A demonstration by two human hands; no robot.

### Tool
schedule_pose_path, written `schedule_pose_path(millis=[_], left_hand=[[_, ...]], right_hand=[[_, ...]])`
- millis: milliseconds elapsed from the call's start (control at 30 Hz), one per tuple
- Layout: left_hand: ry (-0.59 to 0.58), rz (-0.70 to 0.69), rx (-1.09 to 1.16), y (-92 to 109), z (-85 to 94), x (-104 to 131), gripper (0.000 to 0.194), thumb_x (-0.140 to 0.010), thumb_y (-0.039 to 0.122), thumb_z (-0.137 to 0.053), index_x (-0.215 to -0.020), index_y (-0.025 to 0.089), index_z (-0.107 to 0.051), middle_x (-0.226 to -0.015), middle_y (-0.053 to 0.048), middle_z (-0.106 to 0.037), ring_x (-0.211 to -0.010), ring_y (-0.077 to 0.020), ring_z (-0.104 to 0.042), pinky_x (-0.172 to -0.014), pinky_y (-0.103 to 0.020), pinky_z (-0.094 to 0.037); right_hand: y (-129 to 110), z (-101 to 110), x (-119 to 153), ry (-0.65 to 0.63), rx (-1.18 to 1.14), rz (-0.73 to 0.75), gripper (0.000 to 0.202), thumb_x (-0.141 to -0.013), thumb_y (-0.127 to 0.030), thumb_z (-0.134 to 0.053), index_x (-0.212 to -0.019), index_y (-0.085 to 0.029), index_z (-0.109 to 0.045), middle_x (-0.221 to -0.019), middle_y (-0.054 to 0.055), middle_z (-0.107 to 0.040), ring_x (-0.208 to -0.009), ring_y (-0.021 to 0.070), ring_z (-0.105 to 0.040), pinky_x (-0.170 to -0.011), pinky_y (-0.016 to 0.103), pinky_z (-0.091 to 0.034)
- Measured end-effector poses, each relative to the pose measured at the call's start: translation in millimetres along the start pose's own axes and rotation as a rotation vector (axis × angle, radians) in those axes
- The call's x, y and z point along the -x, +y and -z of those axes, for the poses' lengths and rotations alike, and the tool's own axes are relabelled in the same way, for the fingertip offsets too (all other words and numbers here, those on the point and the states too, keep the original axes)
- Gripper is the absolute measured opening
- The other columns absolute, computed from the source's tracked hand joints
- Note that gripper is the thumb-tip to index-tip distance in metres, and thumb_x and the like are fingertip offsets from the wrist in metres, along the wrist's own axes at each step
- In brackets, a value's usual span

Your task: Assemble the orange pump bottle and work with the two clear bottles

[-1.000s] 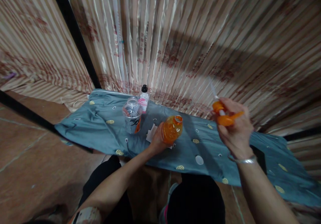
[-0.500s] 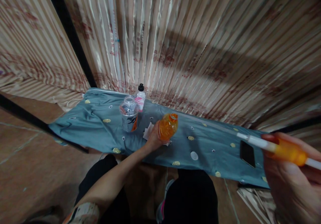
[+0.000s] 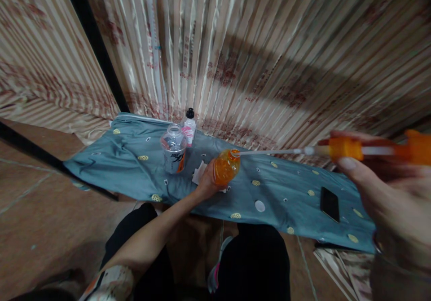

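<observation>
My left hand (image 3: 209,180) is wrapped round an orange bottle (image 3: 226,168) with an open mouth, above a white paper (image 3: 199,173) on the blue-green cloth. In my right hand (image 3: 380,179), near the right edge, is an orange and white pump head (image 3: 345,149). Its thin clear tube (image 3: 266,152) reaches left, and the tube's end is at the mouth of the orange bottle; how far it enters is hard to tell. A clear bottle with a dark and orange label (image 3: 174,157) stands left of my left hand.
Behind the clear bottle is a small bottle with a black cap (image 3: 189,128). A phone (image 3: 330,204) and a white disc (image 3: 260,206) lie on the cloth (image 3: 128,179). A striped curtain (image 3: 235,67) hangs behind, with black poles (image 3: 94,45) at the left.
My right hand has moved up with the pump head, which is now nearly level. The tube's end now meets the orange bottle's mouth. My left hand still holds the bottle in nearly the same place.
</observation>
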State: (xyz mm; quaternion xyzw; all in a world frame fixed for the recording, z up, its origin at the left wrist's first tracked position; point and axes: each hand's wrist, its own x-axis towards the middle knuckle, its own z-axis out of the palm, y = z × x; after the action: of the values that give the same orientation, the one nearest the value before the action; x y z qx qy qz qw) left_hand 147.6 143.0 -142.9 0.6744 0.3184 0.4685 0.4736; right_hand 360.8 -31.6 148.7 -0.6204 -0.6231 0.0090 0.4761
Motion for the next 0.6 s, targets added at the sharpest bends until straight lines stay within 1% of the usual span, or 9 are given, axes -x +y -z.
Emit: schedule_pose_path(millis=[67, 100, 133, 200, 300, 367, 433, 500, 600], left_hand=[[-0.001, -0.004, 0.011, 1.4, -0.3, -0.4, 0.094, -0.059, 0.021, -0.105, -0.142, 0.026, -0.062, -0.138, -0.010, -0.073, -0.130, -0.0373, -0.072, -0.117, -0.059, -0.058], [0.002, -0.006, 0.013, 1.7, -0.6, -0.4, 0.096, -0.056, 0.018, -0.104, -0.142, 0.026, -0.061, -0.137, -0.010, -0.073, -0.129, -0.0380, -0.072, -0.117, -0.060, -0.058], [0.007, -0.008, 0.013, 1.8, -0.8, -0.3, 0.096, -0.055, 0.017, -0.103, -0.141, 0.026, -0.061, -0.136, -0.011, -0.073, -0.129, -0.0385, -0.072, -0.116, -0.062, -0.058], [0.014, -0.015, 0.008, 1.3, -1.2, 0.5, 0.095, -0.056, 0.018, -0.103, -0.141, 0.025, -0.060, -0.135, -0.011, -0.073, -0.127, -0.0386, -0.072, -0.114, -0.063, -0.058], [0.014, -0.041, -0.010, -0.9, -2.0, 1.6, 0.093, -0.059, 0.021, -0.105, -0.141, 0.025, -0.062, -0.136, -0.011, -0.073, -0.126, -0.0368, -0.071, -0.114, -0.061, -0.058], [0.012, -0.062, -0.028, -2.7, -2.7, 1.8, 0.074, -0.077, 0.032, -0.099, -0.141, 0.023, -0.065, -0.139, -0.012, -0.072, -0.126, -0.0344, -0.071, -0.112, -0.059, -0.059], [0.012, -0.080, -0.047, -4.0, -3.1, 1.6, 0.054, -0.095, 0.041, -0.086, -0.142, 0.021, -0.067, -0.142, -0.013, -0.070, -0.126, -0.0325, -0.071, -0.109, -0.057, -0.060], [0.013, -0.093, -0.063, -4.4, -2.9, 1.5, 0.048, -0.101, 0.043, -0.079, -0.142, 0.019, -0.068, -0.142, -0.014, -0.070, -0.126, -0.0321, -0.071, -0.108, -0.058, -0.060], [0.011, -0.103, -0.078, -3.5, -1.9, 2.3, 0.047, -0.102, 0.043, -0.078, -0.142, 0.020, -0.068, -0.143, -0.014, -0.070, -0.126, -0.0316, -0.071, -0.107, -0.057, -0.062]], right_hand=[[-8.9, -22.7, -32.8, -0.129, -0.116, -0.042, 0.031, -0.090, -0.059, -0.089, -0.109, -0.035, -0.084, -0.119, 0.006, -0.085, -0.101, 0.0297, -0.080, -0.091, 0.050, -0.068], [-9.9, -36.7, -46.0, -0.224, -0.168, -0.049, 0.035, -0.087, -0.061, -0.091, -0.105, -0.032, -0.084, -0.114, 0.006, -0.085, -0.101, 0.0285, -0.080, -0.094, 0.048, -0.067], [-8.2, -51.8, -56.3, -0.314, -0.209, -0.055, 0.041, -0.084, -0.065, -0.092, -0.102, -0.029, -0.083, -0.111, 0.006, -0.085, -0.099, 0.0277, -0.080, -0.095, 0.046, -0.067], [1.8, -81.9, -67.5, -0.488, -0.244, -0.077, 0.054, -0.081, -0.073, -0.090, -0.104, -0.025, -0.082, -0.103, 0.007, -0.085, -0.096, 0.0278, -0.079, -0.097, 0.047, -0.066], [23.3, -117.0, -67.4, -0.589, -0.227, -0.038, 0.061, -0.078, -0.081, -0.087, -0.096, -0.023, -0.081, -0.100, 0.008, -0.085, -0.097, 0.0306, -0.079, -0.099, 0.049, -0.064], [34.7, -129.5, -63.6, -0.618, -0.226, -0.033, 0.061, -0.080, -0.081, -0.084, -0.095, -0.023, -0.082, -0.102, 0.008, -0.086, -0.099, 0.0320, -0.079, -0.099, 0.049, -0.064], [41.7, -134.8, -60.9, -0.630, -0.214, -0.028, 0.060, -0.081, -0.081, -0.083, -0.094, -0.023, -0.082, -0.103, 0.008, -0.086, -0.101, 0.0329, -0.079, -0.101, 0.050, -0.063], [45.3, -136.2, -59.7, -0.643, -0.199, -0.027, 0.059, -0.082, -0.082, -0.082, -0.093, -0.023, -0.082, -0.102, 0.008, -0.086, -0.102, 0.0335, -0.080, -0.103, 0.050, -0.062], [48.4, -137.5, -58.9, -0.657, -0.181, -0.031, 0.060, -0.082, -0.082, -0.081, -0.095, -0.024, -0.084, -0.104, 0.008, -0.086, -0.104, 0.0347, -0.080, -0.105, 0.051, -0.062]])
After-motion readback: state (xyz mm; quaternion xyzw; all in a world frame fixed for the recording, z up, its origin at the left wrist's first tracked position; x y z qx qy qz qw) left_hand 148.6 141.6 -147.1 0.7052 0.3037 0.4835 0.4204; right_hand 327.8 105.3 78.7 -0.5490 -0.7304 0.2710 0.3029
